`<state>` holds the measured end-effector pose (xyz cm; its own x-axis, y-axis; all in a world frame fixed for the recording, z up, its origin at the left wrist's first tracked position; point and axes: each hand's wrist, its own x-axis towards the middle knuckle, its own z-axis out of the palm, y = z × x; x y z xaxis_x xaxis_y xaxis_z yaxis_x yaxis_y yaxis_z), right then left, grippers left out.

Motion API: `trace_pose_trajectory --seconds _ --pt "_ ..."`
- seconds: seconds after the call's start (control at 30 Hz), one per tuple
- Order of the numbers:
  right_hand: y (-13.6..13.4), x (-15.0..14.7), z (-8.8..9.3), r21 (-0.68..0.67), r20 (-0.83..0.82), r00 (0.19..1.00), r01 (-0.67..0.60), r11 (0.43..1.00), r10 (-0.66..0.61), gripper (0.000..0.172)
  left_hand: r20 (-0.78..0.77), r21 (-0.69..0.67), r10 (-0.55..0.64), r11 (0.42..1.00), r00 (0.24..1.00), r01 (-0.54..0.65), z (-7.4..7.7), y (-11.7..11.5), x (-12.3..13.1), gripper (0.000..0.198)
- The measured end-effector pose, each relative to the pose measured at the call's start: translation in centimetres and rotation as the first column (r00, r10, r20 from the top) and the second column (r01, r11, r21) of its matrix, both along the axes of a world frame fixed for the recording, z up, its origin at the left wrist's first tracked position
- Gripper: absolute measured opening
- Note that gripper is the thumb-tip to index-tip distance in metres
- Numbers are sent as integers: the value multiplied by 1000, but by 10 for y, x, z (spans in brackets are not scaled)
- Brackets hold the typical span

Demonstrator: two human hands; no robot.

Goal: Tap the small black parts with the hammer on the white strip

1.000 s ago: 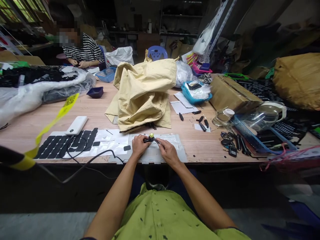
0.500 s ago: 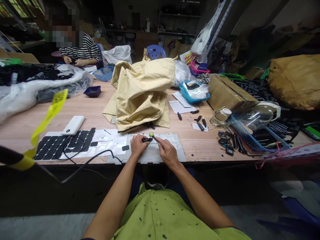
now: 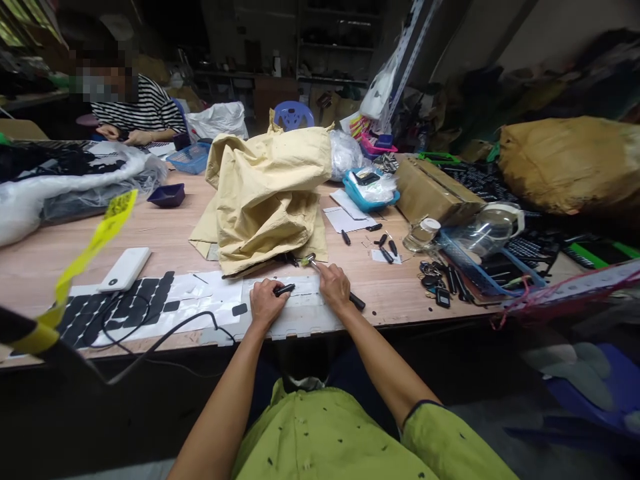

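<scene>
My left hand point(image 3: 267, 303) is closed around a short black handle-like piece point(image 3: 284, 290), which points to the right above the pale sheet point(image 3: 305, 303). My right hand point(image 3: 334, 288) grips a small hammer point(image 3: 357, 302); its metallic head with a greenish-yellow face shows beyond the fingers, near the cloth's lower edge, and its black handle end sticks out below the palm. The hammer head and the black piece are apart. A white sheet with rows of black stickers point(image 3: 173, 307) lies left of my left hand.
A beige cloth point(image 3: 270, 193) is heaped in front of my hands. Several black pieces point(image 3: 386, 255), a glass jar point(image 3: 421, 235), keys point(image 3: 442, 297) and a blue basket point(image 3: 467, 257) lie to the right. A white power bank point(image 3: 125, 269) with a cable is leftward. A co-worker point(image 3: 135, 110) sits far left.
My right hand has drawn the hammer away from the black piece, turning it so its handle end shows. My left hand keeps hold of the piece. The camera view has swung slightly right.
</scene>
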<state>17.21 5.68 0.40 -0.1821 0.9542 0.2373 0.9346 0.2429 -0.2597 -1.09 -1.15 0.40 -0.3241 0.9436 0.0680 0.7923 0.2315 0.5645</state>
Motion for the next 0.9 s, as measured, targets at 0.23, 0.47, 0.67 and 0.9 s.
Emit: trace_pose_trajectory --seconds 0.23,0.47,0.67,0.9 --pt "2 -6 -11 45 93 995 34 998 -38 40 -4 32 -40 999 999 40 -2 0 -9 13" --pt "2 -8 -9 20 117 992 40 999 -42 41 -87 295 -373 876 924 382 -20 -73 20 13" --pt "1 -8 -8 30 127 991 33 999 -37 42 -261 225 -501 799 825 557 -43 -114 49 13" --pt "0 -9 -8 22 117 992 38 999 -40 41 -198 339 -407 825 892 452 -32 -97 55 25"
